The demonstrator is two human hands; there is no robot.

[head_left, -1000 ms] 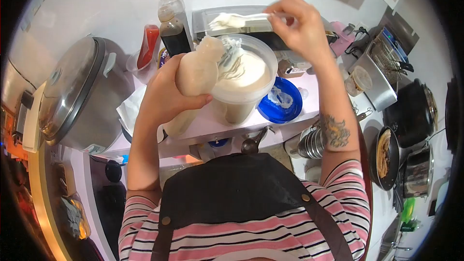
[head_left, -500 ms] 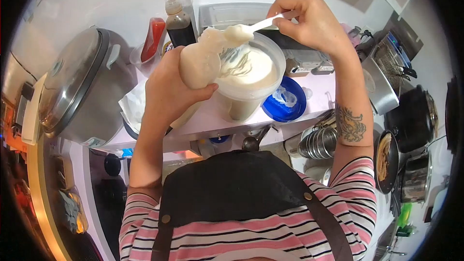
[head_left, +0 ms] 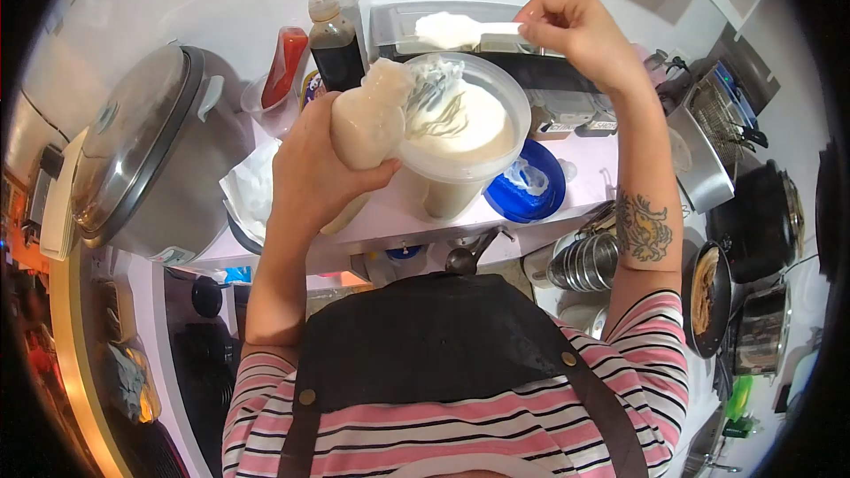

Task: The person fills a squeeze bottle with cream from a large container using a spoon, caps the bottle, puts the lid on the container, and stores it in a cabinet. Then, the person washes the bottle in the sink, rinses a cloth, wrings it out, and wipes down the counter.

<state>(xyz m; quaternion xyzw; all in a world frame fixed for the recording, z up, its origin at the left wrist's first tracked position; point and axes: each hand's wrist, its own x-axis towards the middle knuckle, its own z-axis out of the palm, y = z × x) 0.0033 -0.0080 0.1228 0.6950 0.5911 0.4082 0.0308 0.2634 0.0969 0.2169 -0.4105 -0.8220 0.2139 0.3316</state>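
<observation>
My left hand (head_left: 310,164) is wrapped round a translucent plastic bottle (head_left: 367,128), its mouth smeared with a pale, creamy substance. The bottle is held tilted beside the left rim of a large clear tub (head_left: 440,195). Thick white cream (head_left: 482,119) fills much of the tub, with streaks up its inner wall. Above the far rim, my right hand (head_left: 584,40) pinches the handle of a white spoon (head_left: 500,28). A heap of cream covers the spoon's bowl. A blue lid (head_left: 540,199), smeared with cream, lies to the right of the tub.
A large rice cooker (head_left: 181,159) stands at left. Near the wall are a dark sauce bottle (head_left: 336,57), a red squeeze bottle (head_left: 285,66) in a cup, and a long lidded box (head_left: 390,22). Frying baskets (head_left: 713,111) and pots (head_left: 753,212) are at right.
The spoon has moved up and away from the bottle's mouth, towards the far side of the tub, and now bears a larger heap of cream. My left hand stays nearly in place.
</observation>
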